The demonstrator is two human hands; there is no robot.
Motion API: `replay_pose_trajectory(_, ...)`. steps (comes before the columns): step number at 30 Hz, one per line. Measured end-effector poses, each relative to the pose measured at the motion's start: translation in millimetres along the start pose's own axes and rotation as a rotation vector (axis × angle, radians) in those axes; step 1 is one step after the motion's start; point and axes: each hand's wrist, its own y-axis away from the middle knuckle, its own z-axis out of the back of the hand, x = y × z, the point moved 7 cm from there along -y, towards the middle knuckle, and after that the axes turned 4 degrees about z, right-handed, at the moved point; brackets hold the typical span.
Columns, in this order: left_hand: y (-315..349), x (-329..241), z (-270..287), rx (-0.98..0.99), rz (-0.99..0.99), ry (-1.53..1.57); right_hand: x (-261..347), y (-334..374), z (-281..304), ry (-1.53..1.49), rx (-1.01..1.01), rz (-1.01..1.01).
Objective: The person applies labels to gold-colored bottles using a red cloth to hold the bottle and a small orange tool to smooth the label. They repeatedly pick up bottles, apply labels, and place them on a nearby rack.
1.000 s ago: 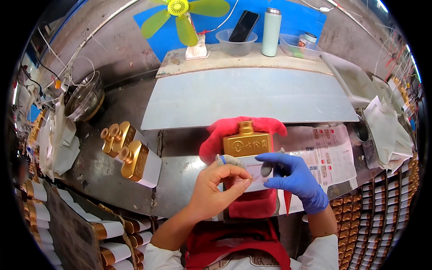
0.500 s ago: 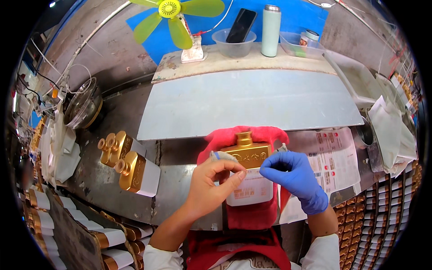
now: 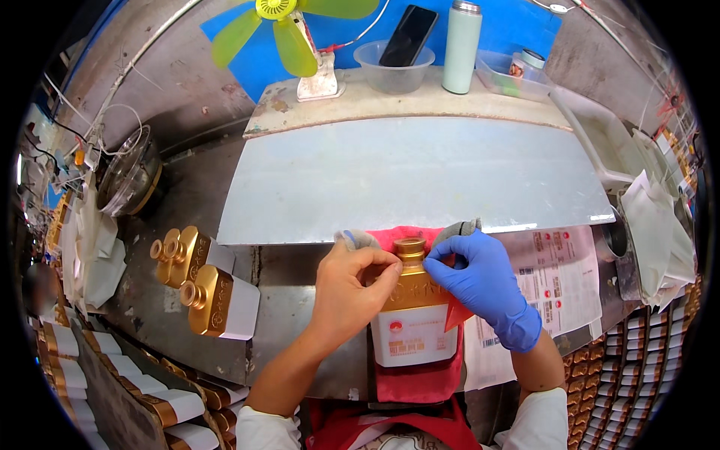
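Just below the centre of the frame, the white-and-gold bottle (image 3: 417,336) lies neck-up on red cloth (image 3: 415,386). At its neck, my bare left hand (image 3: 354,289) and blue-gloved right hand (image 3: 487,283) each have thumb and finger pinched together; whether on something thin, I cannot tell. Beneath my right palm shows a red pointed piece (image 3: 456,313).
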Motion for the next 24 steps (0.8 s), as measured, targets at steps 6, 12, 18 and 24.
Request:
replay_pose_trajectory(6,-9.7,9.1,-0.4,0.057,0.021,-0.012,0.2,-5.3,-0.8,-0.017,0.066,-0.125)
replay_pose_trajectory(12,-13.8,7.5,-0.4,0.091,0.048,-0.018,-0.2,-7.1,-1.4,-0.004,0.068,-0.112)
replay_pose_trajectory(18,-18.9,7.8,-1.1,0.153,0.027,-0.087,-0.4,-8.1,-1.7,-0.003,0.059,-0.096)
replay_pose_trajectory(24,-22.6,4.1,-0.4,0.196,0.017,-0.153,0.7,-8.3,-2.1,0.009,0.065,-0.093)
